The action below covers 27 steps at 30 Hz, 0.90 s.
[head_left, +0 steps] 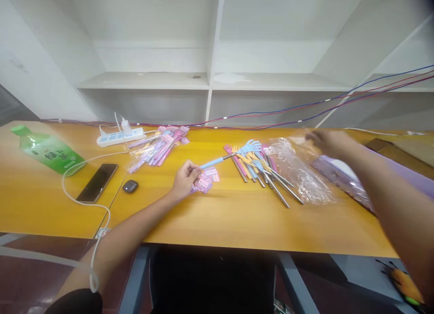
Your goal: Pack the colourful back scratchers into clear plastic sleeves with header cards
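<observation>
My left hand [186,179] is closed on the handle of a light blue back scratcher [213,163], whose hand-shaped head points right over a pile. That pile of pink, yellow and blue back scratchers [252,169] with metal rods lies on the table. Under my left fingers are several small pink and purple printed cards [205,182]. My right hand [323,141], smeared by motion, is at the far end of the clear plastic bags [298,169]. The fingers seem to be at a bag's edge, but I cannot make out a grip.
Bagged back scratchers [159,146] lie at the back left near a white power strip [118,136]. A green bottle [50,151], phone [97,183], black earbud case [130,186] and white cable [105,206] are on the left. A purple-edged box [400,169] stands right; shelves [271,81] rise behind.
</observation>
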Each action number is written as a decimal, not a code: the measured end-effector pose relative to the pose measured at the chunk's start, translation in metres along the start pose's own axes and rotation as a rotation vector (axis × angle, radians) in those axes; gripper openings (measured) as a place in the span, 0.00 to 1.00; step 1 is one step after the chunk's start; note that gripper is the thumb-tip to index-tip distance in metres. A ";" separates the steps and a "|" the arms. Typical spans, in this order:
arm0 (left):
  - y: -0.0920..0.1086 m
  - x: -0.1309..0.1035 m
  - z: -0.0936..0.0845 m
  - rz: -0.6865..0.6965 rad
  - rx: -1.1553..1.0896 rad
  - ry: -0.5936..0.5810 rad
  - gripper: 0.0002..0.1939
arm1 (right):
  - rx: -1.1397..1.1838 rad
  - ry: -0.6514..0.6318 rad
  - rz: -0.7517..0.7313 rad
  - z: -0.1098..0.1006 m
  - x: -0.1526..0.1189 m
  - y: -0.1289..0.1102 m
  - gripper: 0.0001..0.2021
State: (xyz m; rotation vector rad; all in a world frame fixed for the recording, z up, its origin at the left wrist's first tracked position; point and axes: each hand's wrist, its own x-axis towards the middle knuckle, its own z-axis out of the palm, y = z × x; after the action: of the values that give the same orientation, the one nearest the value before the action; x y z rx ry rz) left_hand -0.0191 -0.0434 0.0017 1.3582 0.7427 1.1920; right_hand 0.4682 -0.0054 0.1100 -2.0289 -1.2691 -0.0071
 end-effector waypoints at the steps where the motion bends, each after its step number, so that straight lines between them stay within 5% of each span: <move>1: 0.000 0.000 0.001 -0.001 -0.004 0.001 0.25 | -0.090 -0.074 0.008 0.013 -0.003 -0.002 0.07; 2: -0.001 0.000 0.001 0.002 -0.009 0.012 0.25 | -0.139 -0.081 -0.011 0.025 -0.007 -0.007 0.03; 5: -0.002 0.002 0.000 0.014 -0.030 0.054 0.25 | -0.055 -0.012 -0.163 0.057 -0.037 -0.036 0.14; 6: -0.003 0.002 -0.001 0.019 -0.037 0.067 0.25 | 0.046 -0.076 -0.201 0.066 -0.053 -0.051 0.16; 11: -0.005 0.005 -0.008 0.048 0.256 0.058 0.19 | 0.924 -0.879 -0.099 0.117 -0.160 -0.136 0.19; 14: -0.007 0.005 -0.011 0.153 0.754 -0.072 0.13 | 1.331 -0.828 0.083 0.147 -0.210 -0.170 0.26; 19: -0.012 0.001 -0.008 0.368 1.191 -0.201 0.14 | 1.443 -0.768 0.182 0.166 -0.243 -0.180 0.29; 27: 0.010 0.000 0.002 0.119 0.843 -0.297 0.16 | 1.394 -0.677 0.117 0.140 -0.236 -0.175 0.24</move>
State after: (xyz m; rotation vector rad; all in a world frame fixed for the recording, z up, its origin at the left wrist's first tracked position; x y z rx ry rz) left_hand -0.0188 -0.0455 0.0115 2.2386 1.0055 0.7387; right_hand 0.1605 -0.0644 0.0214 -0.8315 -0.9800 1.3154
